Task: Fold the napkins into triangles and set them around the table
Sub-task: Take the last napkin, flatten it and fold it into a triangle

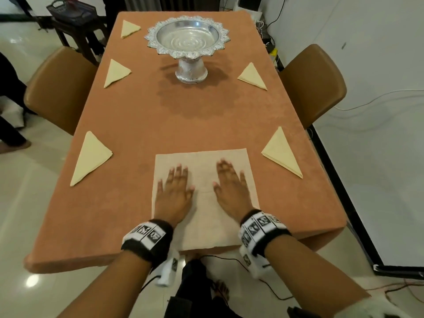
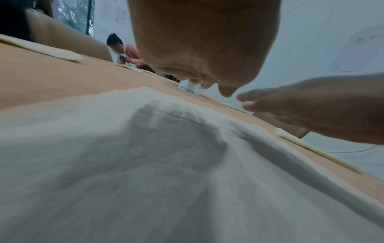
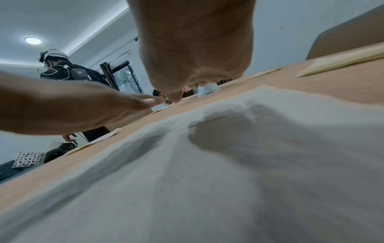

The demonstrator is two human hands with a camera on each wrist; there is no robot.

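Both hands, left and right, lie flat with fingers straight on the unfolded napkin at the table's near edge; beyond it the silver bowl, five folded triangles flanking, two chairs either side

Unfolded napkin lies flat at near edge of table, its near edge overhanging slightly. Left hand and right hand lie flat on it, side by side, apart. Pedestal bowl stands toward far end, on centre line. Three folded napkins run down left side: far, middle, near. Two on right side: far, near. One chair left of table, one chair right.
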